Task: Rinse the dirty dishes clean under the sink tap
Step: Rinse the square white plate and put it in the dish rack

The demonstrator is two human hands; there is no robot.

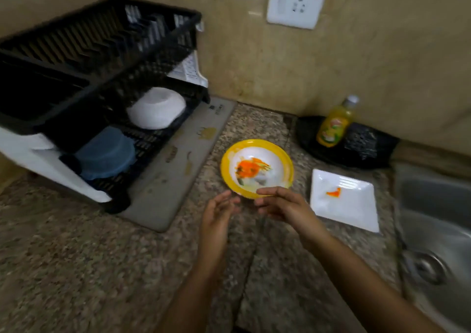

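A round yellow-rimmed plate [257, 167] smeared with orange and green food lies on the speckled stone counter [76, 269]. To its right lies a white square plate [344, 200] with a small orange smear. My left hand [219, 215] hovers just below the round plate, fingers apart and empty. My right hand [283, 204] reaches to the plate's near rim; its fingertips overlap the rim, and I cannot tell if they grip it. The steel sink [438, 230] is at the far right. No tap is in view.
A black dish rack [96, 59] stands at the left on a grey mat [178, 164], holding a white bowl [156, 108] and a blue lid [107, 151]. A yellow dish-soap bottle [335, 126] and a dark scrubber [360, 141] sit on a black tray by the wall.
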